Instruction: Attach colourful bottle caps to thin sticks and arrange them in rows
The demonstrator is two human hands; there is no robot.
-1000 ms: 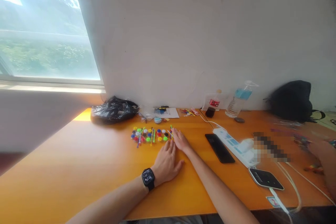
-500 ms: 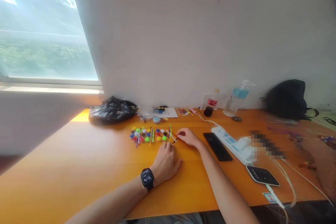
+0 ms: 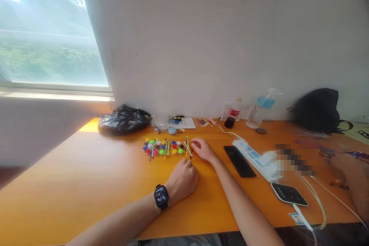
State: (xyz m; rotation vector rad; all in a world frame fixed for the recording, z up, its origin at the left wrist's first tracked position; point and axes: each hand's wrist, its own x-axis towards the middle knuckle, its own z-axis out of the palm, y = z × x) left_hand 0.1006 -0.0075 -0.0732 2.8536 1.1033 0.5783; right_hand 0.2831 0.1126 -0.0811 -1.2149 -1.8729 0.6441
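Note:
Several small coloured caps (image 3: pixel 161 147) lie in rows on the orange table (image 3: pixel 86 184), with thin coloured sticks (image 3: pixel 188 147) laid among them and at their right end. My right hand (image 3: pixel 202 148) rests at that right end, fingers curled by the sticks; whether it pinches one I cannot tell. My left hand (image 3: pixel 183 178), a black watch (image 3: pixel 161 196) on its wrist, lies loosely curled on the table just below the caps, holding nothing.
A black plastic bag (image 3: pixel 123 119), a paper with small parts (image 3: pixel 181 122), a dark bottle (image 3: pixel 232 117) and a water bottle (image 3: pixel 261 111) line the wall. A phone (image 3: pixel 239 155), power strip (image 3: pixel 256 157) and second phone (image 3: pixel 289 194) lie right. Another person's hand (image 3: pixel 346 163) is far right.
My right hand went from lying flat on the sticks to curling beside them, shifting slightly right, then back. My left hand's fingers curled in a little. The camera view shifted slightly.

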